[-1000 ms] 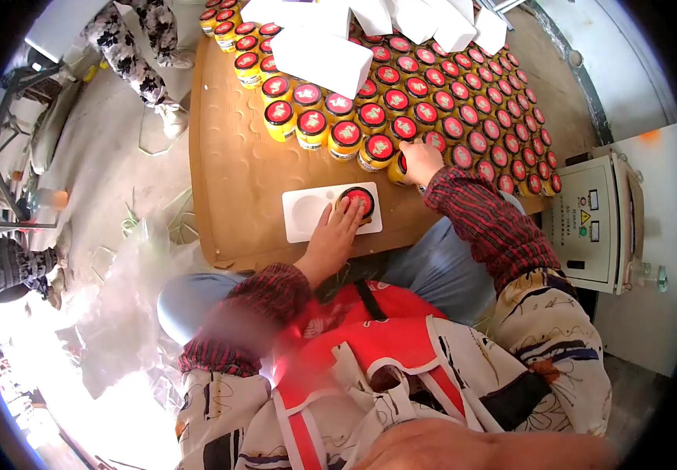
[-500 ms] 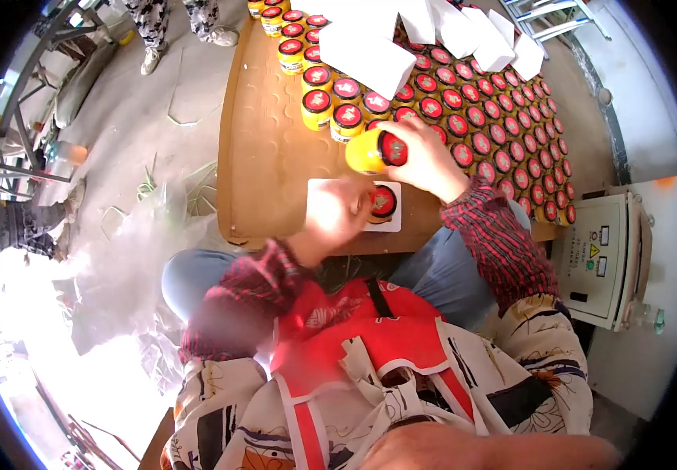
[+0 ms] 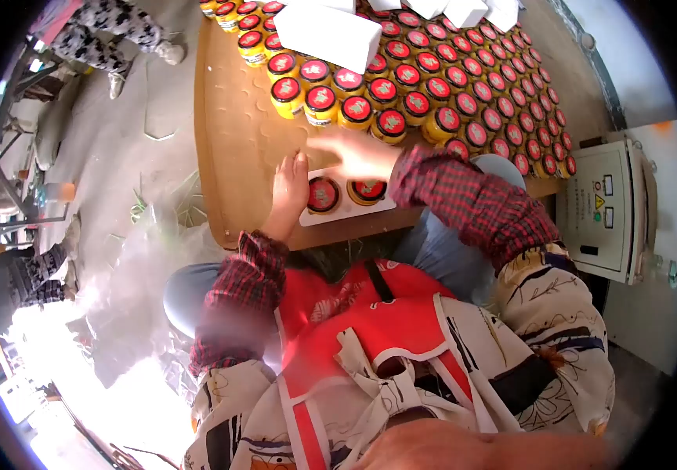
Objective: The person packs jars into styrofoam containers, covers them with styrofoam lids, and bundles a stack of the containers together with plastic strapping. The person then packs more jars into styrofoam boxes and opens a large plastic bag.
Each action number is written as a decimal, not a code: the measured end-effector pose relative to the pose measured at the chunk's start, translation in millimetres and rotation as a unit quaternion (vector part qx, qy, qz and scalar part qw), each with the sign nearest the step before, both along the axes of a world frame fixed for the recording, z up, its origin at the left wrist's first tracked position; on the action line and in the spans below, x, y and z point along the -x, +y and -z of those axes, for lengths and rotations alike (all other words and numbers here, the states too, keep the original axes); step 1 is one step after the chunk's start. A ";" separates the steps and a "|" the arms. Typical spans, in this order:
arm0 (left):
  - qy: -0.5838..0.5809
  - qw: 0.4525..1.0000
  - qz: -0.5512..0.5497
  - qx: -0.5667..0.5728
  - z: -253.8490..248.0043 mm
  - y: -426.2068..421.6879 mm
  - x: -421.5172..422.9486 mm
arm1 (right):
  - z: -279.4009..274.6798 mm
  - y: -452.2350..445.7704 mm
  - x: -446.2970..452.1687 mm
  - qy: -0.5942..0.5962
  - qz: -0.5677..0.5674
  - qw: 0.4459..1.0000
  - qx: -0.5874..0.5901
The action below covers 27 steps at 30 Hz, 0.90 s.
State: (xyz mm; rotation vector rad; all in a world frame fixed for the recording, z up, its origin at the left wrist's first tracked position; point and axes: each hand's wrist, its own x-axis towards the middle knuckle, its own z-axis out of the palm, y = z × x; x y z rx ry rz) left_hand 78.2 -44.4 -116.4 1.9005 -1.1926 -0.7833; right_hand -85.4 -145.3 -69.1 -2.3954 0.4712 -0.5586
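Note:
Two yellow jars with red-and-black lids, a left jar (image 3: 324, 195) and a right jar (image 3: 367, 190), stand side by side on a flat white card (image 3: 342, 213) near the board's front edge. My left hand (image 3: 290, 188) is by the card's left end, close to the left jar, fingers extended and holding nothing. Just behind the two jars, my right hand (image 3: 358, 154) reaches leftward with fingers stretched out, somewhat blurred and overexposed. It holds nothing that I can see and hides the card's far edge.
Many similar jars (image 3: 391, 124) stand in rows on the brown board (image 3: 233, 157). White folded boxes (image 3: 331, 35) lie on top of them. A grey electrical cabinet (image 3: 599, 207) is at right. Clear plastic sheeting (image 3: 139, 266) lies on the left floor; another person's legs (image 3: 115, 31) are beyond.
The jar that was in my right hand now stands on the card beside the other one, and that hand is off it. My left hand has moved to the card's left end. The view has shifted.

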 end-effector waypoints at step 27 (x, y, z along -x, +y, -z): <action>0.173 0.984 0.021 0.027 -39.6 -6.0 19.6 | -35.9 -110.4 22.3 -0.162 0.245 0.930 0.222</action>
